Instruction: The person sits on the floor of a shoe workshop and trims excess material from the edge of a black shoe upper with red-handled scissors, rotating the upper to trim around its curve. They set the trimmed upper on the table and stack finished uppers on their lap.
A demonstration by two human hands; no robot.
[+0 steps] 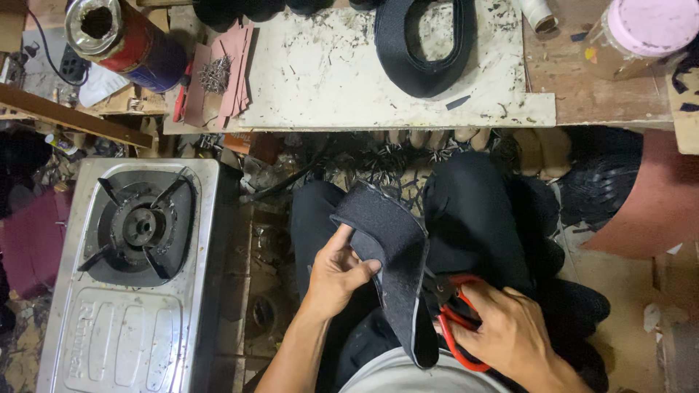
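Observation:
My left hand [336, 273] grips a dark grey piece of thick fabric [389, 251] that curls over my lap, thumb pressed on its inner face. My right hand [510, 335] holds red-handled scissors [455, 320], whose blades meet the fabric's lower right edge. Both hands work above my knees, which are in black trousers. A second dark fabric piece, shaped as a loop [426, 47], lies on the white worktop [320, 80] ahead.
A single-burner steel gas stove [135, 276] stands at my left. On the bench are a red and blue metal can [124, 40], reddish card pieces with small nails [217, 73], and a pink-lidded jar [641, 33]. A reddish sheet [655, 204] lies at right.

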